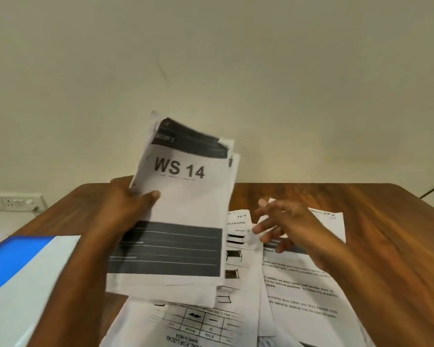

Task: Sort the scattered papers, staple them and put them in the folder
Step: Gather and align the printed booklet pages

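Your left hand (133, 204) grips the gathered stack of papers (176, 209) by its left edge, thumb across the "WS 14" cover sheet, holding it tilted up above the wooden table (361, 209). Your right hand (286, 221) hovers with fingers spread and empty over the loose sheets (301, 284) that lie flat just below and to the right of the stack. That hand is the nearer one to them, so the next pickup looks like its job. The blue folder (18, 266) waits on the far left, beside your left forearm.
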`<control>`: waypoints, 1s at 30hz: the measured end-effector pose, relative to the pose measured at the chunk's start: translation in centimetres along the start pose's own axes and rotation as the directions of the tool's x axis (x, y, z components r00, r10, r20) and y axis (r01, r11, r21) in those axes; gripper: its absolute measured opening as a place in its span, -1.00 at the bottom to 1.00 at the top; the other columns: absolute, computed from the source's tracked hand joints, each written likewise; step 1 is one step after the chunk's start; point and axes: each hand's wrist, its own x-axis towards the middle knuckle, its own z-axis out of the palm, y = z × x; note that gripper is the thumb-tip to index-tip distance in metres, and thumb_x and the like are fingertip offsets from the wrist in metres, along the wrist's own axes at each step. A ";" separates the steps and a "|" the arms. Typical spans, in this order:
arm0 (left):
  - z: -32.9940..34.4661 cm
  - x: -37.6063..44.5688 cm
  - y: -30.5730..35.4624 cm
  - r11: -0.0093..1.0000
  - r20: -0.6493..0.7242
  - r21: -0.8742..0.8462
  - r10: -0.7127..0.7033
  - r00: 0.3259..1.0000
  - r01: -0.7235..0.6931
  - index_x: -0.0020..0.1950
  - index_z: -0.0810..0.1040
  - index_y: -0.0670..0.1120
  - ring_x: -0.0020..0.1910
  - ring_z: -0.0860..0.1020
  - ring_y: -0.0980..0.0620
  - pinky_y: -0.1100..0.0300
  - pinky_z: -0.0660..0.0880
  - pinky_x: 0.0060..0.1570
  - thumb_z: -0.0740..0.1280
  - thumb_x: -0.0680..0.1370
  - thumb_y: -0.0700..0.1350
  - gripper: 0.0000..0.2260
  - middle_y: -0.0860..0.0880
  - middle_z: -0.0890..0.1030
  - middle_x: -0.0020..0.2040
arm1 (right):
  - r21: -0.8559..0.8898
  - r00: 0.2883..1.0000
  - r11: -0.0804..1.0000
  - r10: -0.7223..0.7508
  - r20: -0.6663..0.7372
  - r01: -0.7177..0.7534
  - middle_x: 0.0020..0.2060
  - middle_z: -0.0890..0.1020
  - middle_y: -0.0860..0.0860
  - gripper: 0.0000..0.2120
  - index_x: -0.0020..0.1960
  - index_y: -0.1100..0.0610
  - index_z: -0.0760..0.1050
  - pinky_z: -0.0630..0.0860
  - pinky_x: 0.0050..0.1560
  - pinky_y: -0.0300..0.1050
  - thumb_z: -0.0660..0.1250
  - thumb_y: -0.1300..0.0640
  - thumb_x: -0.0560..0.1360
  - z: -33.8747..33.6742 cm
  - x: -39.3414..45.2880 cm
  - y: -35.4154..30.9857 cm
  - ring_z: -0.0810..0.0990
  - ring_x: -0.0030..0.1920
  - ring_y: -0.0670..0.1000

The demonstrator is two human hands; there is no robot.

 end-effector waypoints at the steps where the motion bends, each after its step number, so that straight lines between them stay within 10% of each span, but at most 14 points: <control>1: -0.7 0.5 -0.5 0.999 -0.006 0.041 -0.029 1.000 0.029 0.18 0.56 -0.17 -0.19 0.60 -0.10 0.13 0.50 -0.27 0.47 0.62 -0.07 -0.76 -0.21 0.65 -0.03 | -0.117 0.998 0.991 0.062 0.005 -0.061 -0.09 0.76 0.07 -0.62 0.10 0.08 0.60 0.64 -0.18 0.05 0.38 -0.23 0.55 0.5 0.3 1.2 0.74 -0.15 0.09; 5: -2.0 1.2 -1.8 0.979 -0.001 0.183 -0.092 0.996 0.091 0.35 0.53 -0.24 -0.22 0.53 -0.09 0.17 0.37 -0.32 0.46 0.62 -0.13 -0.65 -0.24 0.62 0.01 | -0.437 0.980 0.877 0.184 -0.076 -0.198 -0.12 0.58 -0.13 -0.60 0.05 -0.07 0.45 0.73 -0.10 0.10 0.57 -0.19 0.41 2.6 1.7 4.8 0.69 -0.11 0.02; 11: -1.9 1.3 -2.1 0.964 -0.003 0.238 -0.121 0.993 0.119 0.37 0.52 -0.28 -0.23 0.49 -0.05 0.19 0.32 -0.35 0.45 0.63 -0.15 -0.64 -0.27 0.62 0.13 | -0.461 0.972 0.859 0.157 -0.176 -0.222 0.08 0.63 -0.09 -0.21 0.37 -0.03 0.36 0.66 0.09 0.10 0.68 -0.13 0.28 3.2 3.1 6.7 0.63 0.05 0.01; 21: -1.7 1.5 -2.5 0.960 -0.011 0.242 -0.143 0.990 0.141 0.41 0.49 -0.25 -0.15 0.49 -0.09 0.13 0.38 -0.20 0.46 0.63 -0.11 -0.59 -0.24 0.56 0.16 | -0.335 0.977 0.939 0.001 -0.214 -0.074 -0.35 0.70 0.04 -0.85 -0.16 0.12 0.67 0.60 -0.10 -0.11 0.62 0.25 0.38 2.2 3.7 8.3 0.59 -0.35 -0.12; 30: -1.6 2.3 -3.2 0.970 0.016 0.170 -0.181 0.983 0.175 0.44 0.45 -0.19 -0.18 0.51 -0.13 -0.01 0.47 -0.07 0.46 0.62 -0.09 -0.56 -0.20 0.54 0.14 | -0.113 0.972 0.987 0.090 -0.219 -0.117 -0.42 0.66 0.10 -0.92 -0.18 0.21 0.68 0.45 -0.47 -0.22 0.55 0.31 0.47 0.5 4.0 7.8 0.63 -0.45 0.05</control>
